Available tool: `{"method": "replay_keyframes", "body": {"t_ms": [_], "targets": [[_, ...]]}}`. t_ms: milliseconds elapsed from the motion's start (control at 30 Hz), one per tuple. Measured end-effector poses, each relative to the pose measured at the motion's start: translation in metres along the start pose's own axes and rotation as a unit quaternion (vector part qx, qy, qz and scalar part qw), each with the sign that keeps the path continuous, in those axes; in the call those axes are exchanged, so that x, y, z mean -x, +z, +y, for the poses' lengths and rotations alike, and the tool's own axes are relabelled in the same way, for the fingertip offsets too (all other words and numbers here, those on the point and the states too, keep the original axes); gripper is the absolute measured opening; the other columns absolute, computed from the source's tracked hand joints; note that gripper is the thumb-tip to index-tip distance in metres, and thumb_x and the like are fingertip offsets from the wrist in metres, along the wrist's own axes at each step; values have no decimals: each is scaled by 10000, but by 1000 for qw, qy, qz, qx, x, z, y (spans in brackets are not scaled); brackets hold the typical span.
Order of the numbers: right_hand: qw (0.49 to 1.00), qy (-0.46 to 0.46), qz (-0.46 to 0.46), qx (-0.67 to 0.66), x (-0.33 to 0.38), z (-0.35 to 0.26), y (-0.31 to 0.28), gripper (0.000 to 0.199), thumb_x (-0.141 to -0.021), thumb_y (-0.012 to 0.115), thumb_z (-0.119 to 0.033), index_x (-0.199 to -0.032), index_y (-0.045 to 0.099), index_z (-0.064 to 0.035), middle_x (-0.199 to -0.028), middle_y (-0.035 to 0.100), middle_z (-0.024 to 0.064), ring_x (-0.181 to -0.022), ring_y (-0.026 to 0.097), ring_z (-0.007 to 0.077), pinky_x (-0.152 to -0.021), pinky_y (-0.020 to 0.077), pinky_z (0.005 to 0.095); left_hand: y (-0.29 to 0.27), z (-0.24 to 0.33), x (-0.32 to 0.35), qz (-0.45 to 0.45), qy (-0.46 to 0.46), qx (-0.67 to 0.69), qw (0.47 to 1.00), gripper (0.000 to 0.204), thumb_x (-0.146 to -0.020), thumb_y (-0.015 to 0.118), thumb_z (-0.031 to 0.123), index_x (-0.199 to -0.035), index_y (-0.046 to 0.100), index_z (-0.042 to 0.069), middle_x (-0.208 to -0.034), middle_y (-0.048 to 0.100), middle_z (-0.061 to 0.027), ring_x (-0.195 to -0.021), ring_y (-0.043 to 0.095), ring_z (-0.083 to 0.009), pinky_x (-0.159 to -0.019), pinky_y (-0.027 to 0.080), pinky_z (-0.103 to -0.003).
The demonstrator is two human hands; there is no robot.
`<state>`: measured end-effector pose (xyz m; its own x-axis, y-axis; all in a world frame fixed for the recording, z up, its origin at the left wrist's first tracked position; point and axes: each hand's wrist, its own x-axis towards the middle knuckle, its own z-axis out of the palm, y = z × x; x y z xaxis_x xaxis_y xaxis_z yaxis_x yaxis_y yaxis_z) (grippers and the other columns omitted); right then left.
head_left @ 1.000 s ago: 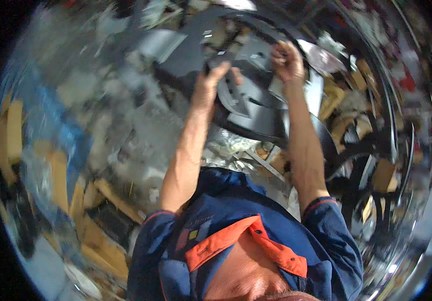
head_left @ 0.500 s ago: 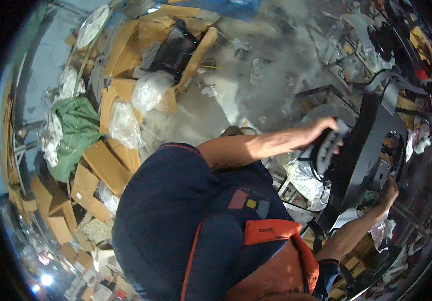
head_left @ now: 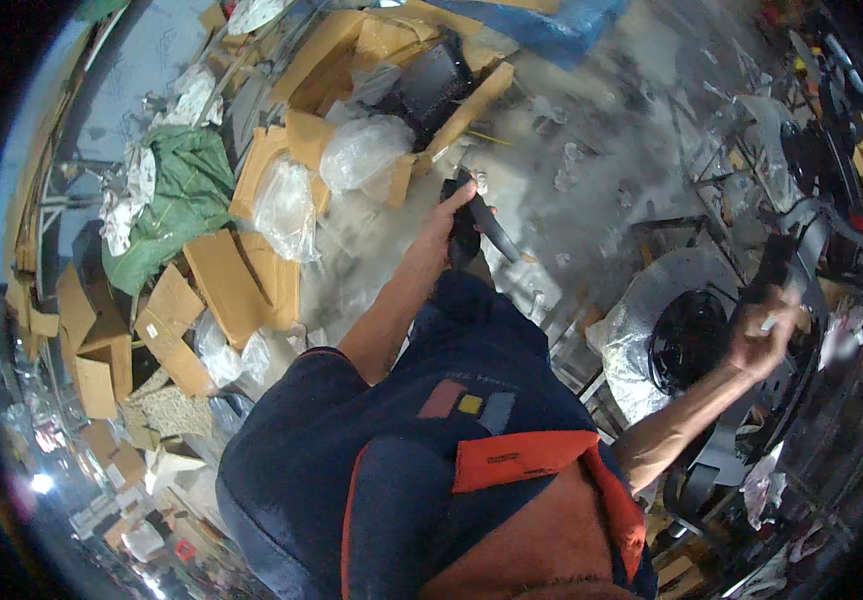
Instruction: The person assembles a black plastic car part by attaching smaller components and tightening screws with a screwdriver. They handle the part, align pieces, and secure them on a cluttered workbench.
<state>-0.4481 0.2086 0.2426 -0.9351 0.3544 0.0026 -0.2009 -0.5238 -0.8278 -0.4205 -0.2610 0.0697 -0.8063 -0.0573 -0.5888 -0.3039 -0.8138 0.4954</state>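
Observation:
My left hand is closed around a pair of long, flat black parts, held in front of my body above the floor. Out to the right, my right hand is beside a dark metal frame piece; its fingers are smeared by motion, and I cannot tell whether they grip it. Left of that hand, a round black part lies among clear plastic wrap. Beneath my right forearm and wrist, black metal parts are partly hidden.
Opened cardboard, clear plastic bags and a green sack crowd the left side. A black box-shaped part rests in cardboard at the far side. Metal framework and black parts line the right edge.
My left hand has swung from the right to the front of my body, carrying the black parts. The large black panel no longer stands tilted between my hands. My right hand has moved up and away.

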Motion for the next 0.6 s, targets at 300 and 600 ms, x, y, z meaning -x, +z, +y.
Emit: {"method": "replay_keyframes", "body": {"t_ms": [300, 600], "targets": [[905, 376, -196, 34, 84, 254, 207, 215, -872, 617, -29, -1077, 679, -11, -831, 626, 21, -495, 358, 30, -420, 285, 202, -69, 118, -11, 54, 135, 10, 989, 340, -873, 753, 155, -1149, 582, 54, -914, 679, -115, -763, 722, -272, -564, 539, -340], [813, 99, -396, 415, 144, 419, 373, 260, -827, 800, -151, -1033, 736, -7, -734, 592, -29, -615, 467, 59, -552, 368, 243, -138, 249, -59, 129, 113, 17, 985, 307, -909, 753, 259, -1104, 598, 80, -863, 654, -54, -660, 622, -186, -549, 505, -328]]}}
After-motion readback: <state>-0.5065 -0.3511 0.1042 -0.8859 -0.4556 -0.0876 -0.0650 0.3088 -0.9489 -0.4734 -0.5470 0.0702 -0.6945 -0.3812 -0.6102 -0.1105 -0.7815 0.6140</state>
